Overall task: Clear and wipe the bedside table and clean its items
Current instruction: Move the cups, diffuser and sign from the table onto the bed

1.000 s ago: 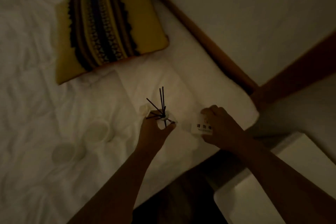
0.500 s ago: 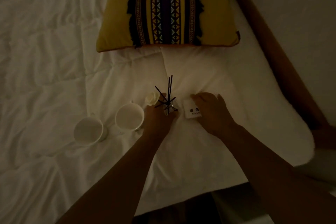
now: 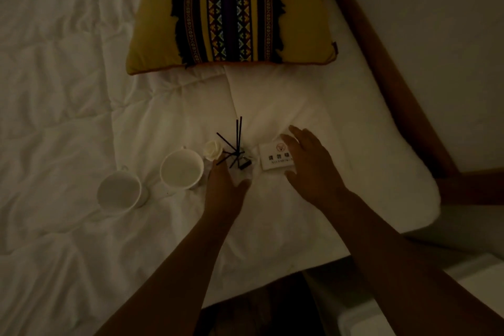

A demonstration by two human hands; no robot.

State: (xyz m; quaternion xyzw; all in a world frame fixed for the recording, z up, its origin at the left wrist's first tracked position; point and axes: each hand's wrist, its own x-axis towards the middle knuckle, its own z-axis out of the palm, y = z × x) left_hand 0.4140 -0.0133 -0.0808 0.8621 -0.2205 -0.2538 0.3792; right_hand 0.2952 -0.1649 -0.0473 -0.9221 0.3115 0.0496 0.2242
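Note:
A reed diffuser (image 3: 236,148) with black sticks and a white flower (image 3: 213,150) stands on the white bedding. My left hand (image 3: 225,188) is just below it with fingers apart, no longer around it. A small white no-smoking sign (image 3: 274,157) lies on the bed to the right. My right hand (image 3: 311,166) hovers open over the sign's right edge, covering part of its print. Two white mugs stand to the left: one (image 3: 181,170) next to the diffuser and one (image 3: 120,194) farther left.
A yellow cushion (image 3: 231,8) with a dark patterned stripe lies at the head of the bed. The wooden bed frame (image 3: 381,63) runs along the wall on the right. A corner of the white bedside table (image 3: 409,316) shows at the lower right.
The view swung from the table side to the bed. Both hands set their items down: the left let go of the diffuser, the right opened off the sign.

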